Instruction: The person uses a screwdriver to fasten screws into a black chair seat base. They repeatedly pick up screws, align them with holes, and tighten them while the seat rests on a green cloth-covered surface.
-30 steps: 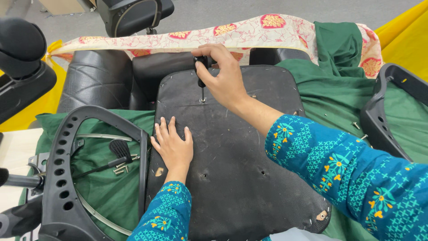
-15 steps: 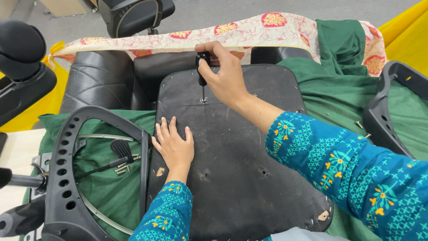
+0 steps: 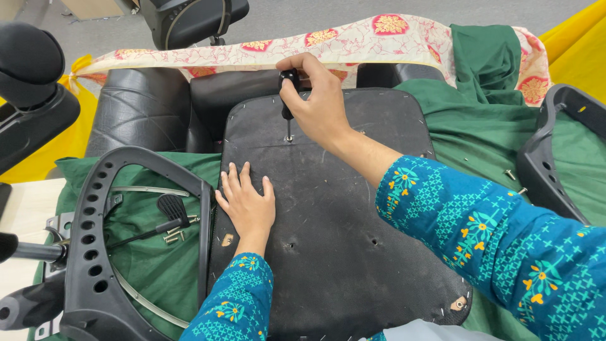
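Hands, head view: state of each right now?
Left hand: open, flat on the black seat underside, holding nothing.
Right hand: closed around the black screwdriver, tip down on the seat underside.

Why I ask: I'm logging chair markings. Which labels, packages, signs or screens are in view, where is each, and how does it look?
Left tan tag: on the black seat underside, at its left edge, beside the left hand; small, roughly square, with a dark mark.
Right tan tag: near the underside's near right corner; small, rounded, with a dark mark.
No packages, signs or screens show.
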